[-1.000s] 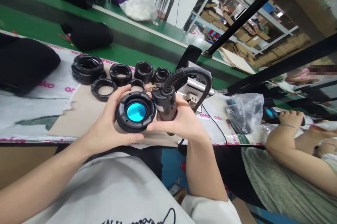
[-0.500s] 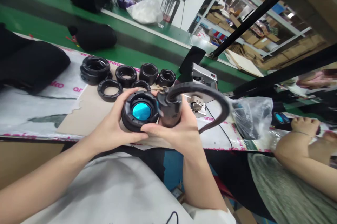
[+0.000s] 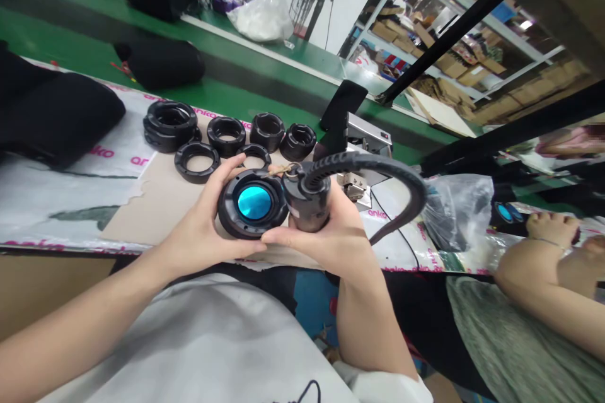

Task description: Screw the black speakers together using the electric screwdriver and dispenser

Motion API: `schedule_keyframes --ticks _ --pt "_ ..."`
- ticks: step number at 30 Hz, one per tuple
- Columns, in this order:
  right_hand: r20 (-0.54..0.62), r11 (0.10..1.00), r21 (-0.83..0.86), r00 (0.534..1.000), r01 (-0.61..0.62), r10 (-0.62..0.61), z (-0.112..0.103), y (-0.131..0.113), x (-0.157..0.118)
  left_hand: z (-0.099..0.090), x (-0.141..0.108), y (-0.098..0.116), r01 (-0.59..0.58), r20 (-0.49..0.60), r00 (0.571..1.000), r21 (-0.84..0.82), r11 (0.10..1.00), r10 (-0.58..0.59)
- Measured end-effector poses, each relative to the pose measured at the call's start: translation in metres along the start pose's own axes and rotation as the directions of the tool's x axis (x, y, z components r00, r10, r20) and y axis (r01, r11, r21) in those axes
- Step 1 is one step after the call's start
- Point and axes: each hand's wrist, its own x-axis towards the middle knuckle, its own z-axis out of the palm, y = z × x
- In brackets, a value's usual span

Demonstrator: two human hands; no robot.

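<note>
My left hand (image 3: 201, 226) is wrapped round the left side of a black round lens housing (image 3: 229, 217) with a shiny blue lens (image 3: 254, 202) facing up. In my right hand (image 3: 326, 245) is a black cylinder (image 3: 307, 204), gripped from the right, with a thick ribbed cable (image 3: 406, 185) arching out of its top. A thin tan cord (image 3: 283, 169) is tied near that top. The cylinder stands against the housing's right side, and my right thumb reaches to the housing's lower edge. My right fingers are mostly hidden behind the cylinder.
Several black rings (image 3: 197, 162) lie on a cardboard sheet (image 3: 142, 214) beyond my hands. A silver machine (image 3: 368, 132) stands to the right, near a clear plastic bag (image 3: 454, 214). A co-worker's hand (image 3: 551, 229) is at far right. Black cloth (image 3: 61, 113) covers the left.
My right hand and the cylinder have shifted slightly right and down, and the thumb has slid back a little from the housing. The left hand has hardly moved.
</note>
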Motion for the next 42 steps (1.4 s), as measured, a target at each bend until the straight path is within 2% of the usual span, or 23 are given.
schedule_keyframes --ticks 14,20,22,24,26,27,28,29,31,33,35,37,38,42 --pt "0.032 0.99 -0.122 0.997 -0.067 0.072 -0.001 -0.009 -0.003 0.0 -0.002 -0.001 -0.041 0.001 0.999 -0.04 0.998 0.041" --pt "0.072 0.991 -0.065 0.99 -0.12 0.125 0.002 -0.016 0.004 0.0 -0.001 -0.007 -0.1 0.01 0.995 -0.147 0.984 0.102" --pt "0.089 0.99 -0.074 0.988 -0.118 0.124 0.0 -0.017 0.006 0.001 0.001 -0.007 -0.079 -0.008 0.997 -0.133 0.988 0.079" --pt "0.047 0.99 -0.07 0.991 -0.122 0.125 -0.007 -0.017 0.007 0.001 0.002 -0.006 -0.045 -0.026 0.999 -0.065 0.997 0.043" --pt "-0.101 0.996 0.035 0.992 -0.076 0.079 -0.02 -0.015 0.007 0.001 0.001 -0.006 -0.07 -0.048 0.996 0.0 0.998 0.07" --pt "-0.218 0.993 0.122 0.975 -0.009 0.035 -0.029 -0.014 0.006 0.0 0.001 -0.007 -0.099 -0.056 0.993 0.019 0.995 0.1" --pt "-0.348 0.975 0.206 0.937 0.086 -0.009 -0.039 -0.012 0.004 0.0 0.001 -0.008 -0.125 -0.06 0.99 0.025 0.992 0.127" --pt "-0.479 0.943 0.268 0.876 0.198 -0.048 -0.049 -0.011 0.002 -0.001 0.0 -0.009 -0.142 -0.063 0.988 0.027 0.989 0.144" --pt "-0.689 0.874 0.291 0.719 0.39 -0.091 -0.069 -0.01 -0.004 -0.003 0.0 -0.012 -0.136 -0.07 0.988 0.053 0.989 0.139" --pt "-0.806 0.855 0.211 0.579 0.473 -0.122 -0.083 -0.012 -0.01 -0.003 0.003 -0.015 -0.104 -0.095 0.989 0.111 0.988 0.114" --pt "-0.838 0.879 0.117 0.521 0.462 -0.162 -0.09 -0.015 -0.013 0.002 0.01 -0.015 -0.068 -0.105 0.991 0.169 0.983 0.087" --pt "-0.832 0.894 0.061 0.517 0.445 -0.2 -0.093 -0.019 -0.011 0.014 0.019 -0.011 -0.064 -0.083 0.993 0.178 0.982 0.08" --pt "-0.821 0.894 0.056 0.531 0.443 -0.211 -0.094 -0.021 -0.007 0.022 0.025 -0.008 -0.078 -0.062 0.994 0.172 0.982 0.09" --pt "-0.733 0.893 0.124 0.646 0.432 -0.211 -0.102 -0.018 0.017 0.056 0.048 0.007 -0.164 0.036 0.986 0.116 0.98 0.161"
